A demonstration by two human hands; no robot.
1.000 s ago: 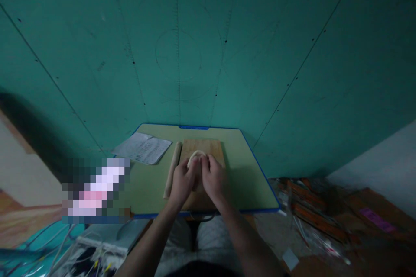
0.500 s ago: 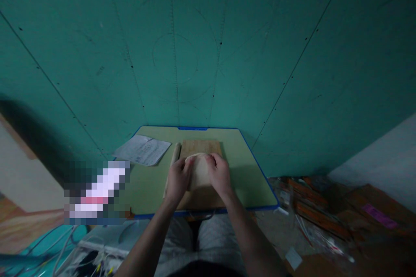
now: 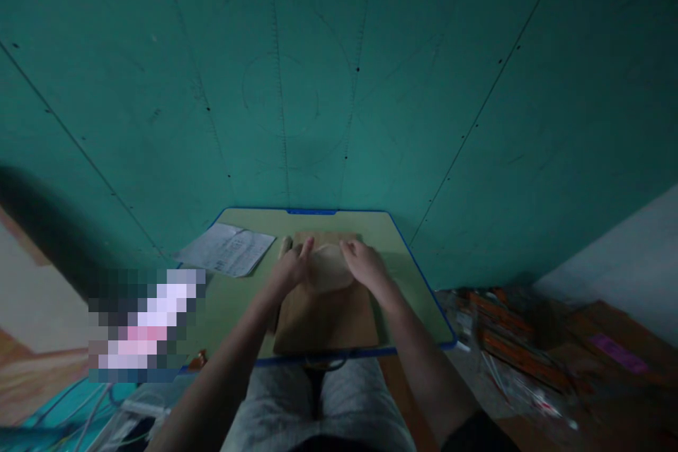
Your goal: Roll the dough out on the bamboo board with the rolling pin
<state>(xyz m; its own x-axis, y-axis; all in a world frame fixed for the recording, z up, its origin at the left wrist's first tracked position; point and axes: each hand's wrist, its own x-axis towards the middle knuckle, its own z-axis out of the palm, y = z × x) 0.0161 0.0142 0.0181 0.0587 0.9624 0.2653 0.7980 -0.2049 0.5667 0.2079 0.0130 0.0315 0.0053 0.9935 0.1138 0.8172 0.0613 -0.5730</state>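
A flat, pale sheet of dough (image 3: 330,272) stretches between my two hands above a wooden board (image 3: 325,321). My left hand (image 3: 292,266) grips its left edge, thumb pointing up. On the opposite side my right hand (image 3: 366,265) pinches the far right edge between thumb and fingers. Parts of both hands' fingers are hidden behind the dough or blurred. A wooden rolling pin (image 3: 285,246) lies along the board's left side, mostly covered by my left hand and forearm.
The board rests on a small light-green table (image 3: 407,296) with a blue rim, against a green wall (image 3: 318,120). A printed paper sheet (image 3: 227,248) lies at its left. Boxes (image 3: 609,339) and scraps of wood (image 3: 508,339) cover the floor at right.
Both hands have moved forward and slightly apart with the dough, which now looks wider and lies farther up the board. More of the board's near half shows.
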